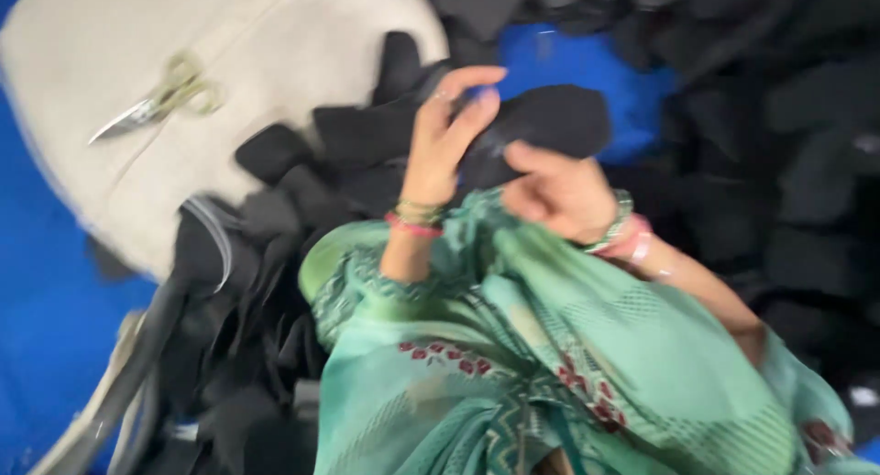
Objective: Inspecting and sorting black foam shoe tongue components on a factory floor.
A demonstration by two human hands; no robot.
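Note:
My left hand [446, 131] and my right hand [557, 193] are raised together near the middle of the view, both gripping a black fabric piece [548, 119]. The left fingers curl over its left edge; the right thumb presses its lower edge. Bangles ring both wrists. My green patterned clothing [550, 365] fills the lower middle. The picture is motion-blurred.
Scissors [160, 99] lie on a beige cloth-covered surface [110, 35] at upper left. Piles of black fabric pieces [788, 163] spread across the right and lower left [247, 347]. A blue sheet [37, 310] lies underneath.

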